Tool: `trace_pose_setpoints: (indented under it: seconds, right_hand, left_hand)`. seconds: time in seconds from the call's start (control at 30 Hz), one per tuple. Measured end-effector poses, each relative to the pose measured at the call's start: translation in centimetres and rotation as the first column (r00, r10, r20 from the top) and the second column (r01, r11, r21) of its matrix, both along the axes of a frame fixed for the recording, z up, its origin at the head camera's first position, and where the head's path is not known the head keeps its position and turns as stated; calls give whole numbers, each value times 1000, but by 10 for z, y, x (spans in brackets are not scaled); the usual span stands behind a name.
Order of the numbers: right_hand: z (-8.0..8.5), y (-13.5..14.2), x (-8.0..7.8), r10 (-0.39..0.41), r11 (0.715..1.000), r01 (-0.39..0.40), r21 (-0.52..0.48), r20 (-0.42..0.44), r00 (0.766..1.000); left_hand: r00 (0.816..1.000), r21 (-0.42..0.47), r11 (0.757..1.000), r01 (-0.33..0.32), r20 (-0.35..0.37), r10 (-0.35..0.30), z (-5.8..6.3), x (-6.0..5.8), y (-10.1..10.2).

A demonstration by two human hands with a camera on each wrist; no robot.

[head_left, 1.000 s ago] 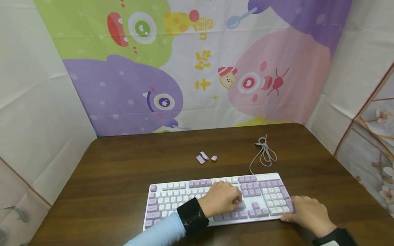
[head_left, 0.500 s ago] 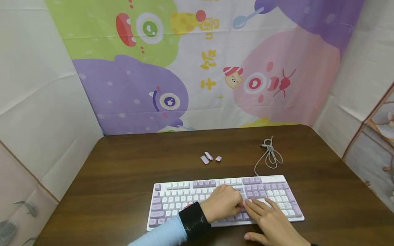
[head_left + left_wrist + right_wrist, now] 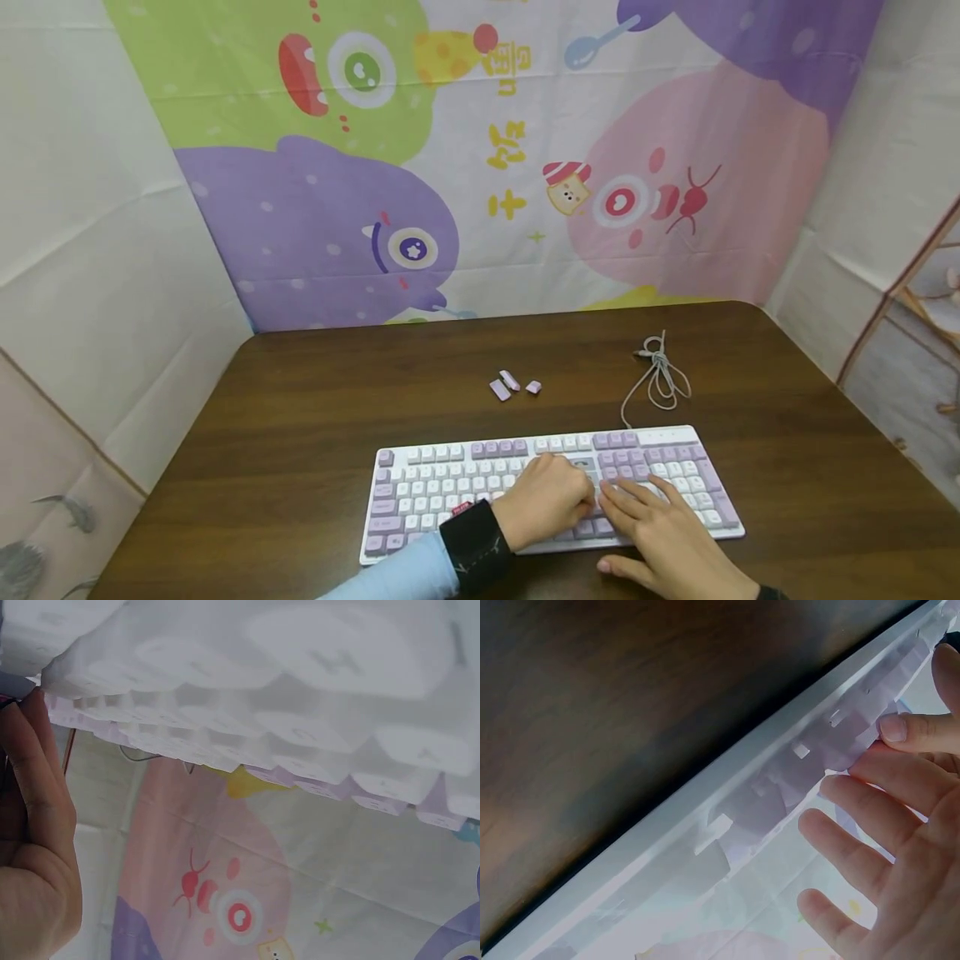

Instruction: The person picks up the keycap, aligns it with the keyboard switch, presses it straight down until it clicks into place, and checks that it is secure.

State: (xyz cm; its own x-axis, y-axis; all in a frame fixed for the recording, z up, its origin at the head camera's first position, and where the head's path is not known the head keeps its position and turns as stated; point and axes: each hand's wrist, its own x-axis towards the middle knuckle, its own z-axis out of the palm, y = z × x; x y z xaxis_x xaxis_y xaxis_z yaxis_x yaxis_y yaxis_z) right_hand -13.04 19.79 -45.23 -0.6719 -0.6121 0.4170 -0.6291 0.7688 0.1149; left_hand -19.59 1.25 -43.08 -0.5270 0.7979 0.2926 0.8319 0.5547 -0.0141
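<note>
The person's right grip (image 3: 667,533) has moved from the right end of the keyboard (image 3: 660,436) to lie over the keys beside the left grip (image 3: 543,497), while the keyboard and the loose keycaps (image 3: 499,389) seem to stay put on the worktop (image 3: 322,392).

The right grip is spread, its fingers straight and fanned, its thumb held apart near the front edge. The left grip is curled, fingertips down among the keys right of the letter block; whether it pinches a key or only presses there cannot be told, since the hand itself covers the spot.

For close work on those keys, the person would probably do best to keep the right fingers flat and light, steadying the board without bearing on neighbouring keys, and to let any push or pull by the left fingertips run straight up and down rather than sideways.

The keyboard lies well forward of the worktop's back edge, where a patterned cloth (image 3: 525,275) hangs. Wide room lies to its left and a narrower strip to its right. Behind it, the keycaps and the bundled cable (image 3: 660,379) limit any backward slide. The two hands nearly touch, so sideways movement between them looks tightest.
</note>
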Motion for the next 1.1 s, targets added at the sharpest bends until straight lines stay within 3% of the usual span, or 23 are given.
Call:
trace_pose_setpoints:
  seconds: [0.23, 0.53, 0.77, 0.87, 1.1]
  right_hand:
    - [0, 0, -1, 6, 1000, -6, -1, 21, 1000]
    - [3, 0, -3, -12, 1000, 12, 11, 36, 999]
    - [3, 0, -3, -32, 999, 31, 9, 87, 996]
    - [3, -1, -3, -30, 1000, 30, 2, 89, 996]
    - [2, -1, -5, -19, 1000, 19, -1, 60, 998]
  left_hand:
    - [995, 19, 1000, -4, 103, 2, 2, -6, 0]
    - [992, 23, 999, 30, 120, -33, 5, -11, 2]
    - [960, -16, 1000, 4, 279, 0, 10, -17, 5]
    - [949, -21, 1000, -15, 316, 21, 12, -17, 5]
    - [951, -8, 1000, -16, 308, 17, 10, -16, 5]
